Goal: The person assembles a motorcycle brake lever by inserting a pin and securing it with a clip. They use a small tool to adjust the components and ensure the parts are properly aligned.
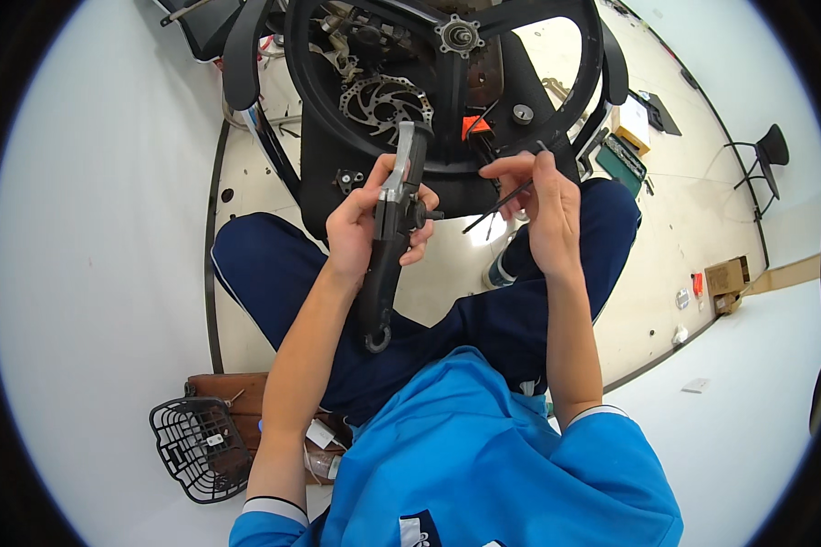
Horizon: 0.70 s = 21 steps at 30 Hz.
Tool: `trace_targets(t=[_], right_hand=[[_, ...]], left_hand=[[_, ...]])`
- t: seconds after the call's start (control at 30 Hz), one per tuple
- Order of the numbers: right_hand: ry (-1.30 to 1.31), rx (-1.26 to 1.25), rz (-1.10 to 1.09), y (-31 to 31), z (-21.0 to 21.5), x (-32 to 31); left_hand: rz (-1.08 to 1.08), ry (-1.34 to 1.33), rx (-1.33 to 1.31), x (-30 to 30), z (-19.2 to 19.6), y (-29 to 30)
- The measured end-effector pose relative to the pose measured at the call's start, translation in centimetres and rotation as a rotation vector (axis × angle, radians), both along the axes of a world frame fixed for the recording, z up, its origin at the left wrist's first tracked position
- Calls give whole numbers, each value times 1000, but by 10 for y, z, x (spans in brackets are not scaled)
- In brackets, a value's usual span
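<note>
My left hand is closed round a bicycle brake lever with a silver blade and a black body. A thick black grip runs down from it to a ring-shaped end above my lap. A small dark knob sticks out on its right side. In the fingers of my right hand is a thin black hex key, its long end slanting down left toward the lever without touching it. Beyond both hands, a black spoked wheel lies on a dark chair seat. A slotted brake disc shows through its rim.
On the seat are a small black clamp, an orange-and-black item and a round metal cap. A black basket stands at lower left by a brown box. A green tool case lies right; a stool stands farther off.
</note>
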State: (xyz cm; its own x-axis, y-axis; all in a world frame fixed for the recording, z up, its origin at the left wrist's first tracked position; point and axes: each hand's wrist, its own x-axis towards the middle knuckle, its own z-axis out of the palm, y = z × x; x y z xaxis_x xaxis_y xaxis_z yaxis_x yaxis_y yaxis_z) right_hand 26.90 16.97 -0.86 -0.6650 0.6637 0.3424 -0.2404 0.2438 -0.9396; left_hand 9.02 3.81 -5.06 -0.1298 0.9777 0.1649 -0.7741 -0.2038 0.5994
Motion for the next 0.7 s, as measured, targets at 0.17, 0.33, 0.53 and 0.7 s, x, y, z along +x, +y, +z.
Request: trace_targets(t=[0.17, 0.33, 0.53, 0.7], right_hand=[[134, -40, 48, -18, 1, 7], [212, 71, 56, -19, -3, -2], [217, 25, 57, -24, -7, -4], [176, -46, 45, -28, -11, -7]], left_hand=[[-1, -6, -14, 1, 0, 0], [13, 37, -49, 6, 3, -2], [-15, 12, -17, 4, -1, -2], [3, 32, -10, 1, -1, -2]])
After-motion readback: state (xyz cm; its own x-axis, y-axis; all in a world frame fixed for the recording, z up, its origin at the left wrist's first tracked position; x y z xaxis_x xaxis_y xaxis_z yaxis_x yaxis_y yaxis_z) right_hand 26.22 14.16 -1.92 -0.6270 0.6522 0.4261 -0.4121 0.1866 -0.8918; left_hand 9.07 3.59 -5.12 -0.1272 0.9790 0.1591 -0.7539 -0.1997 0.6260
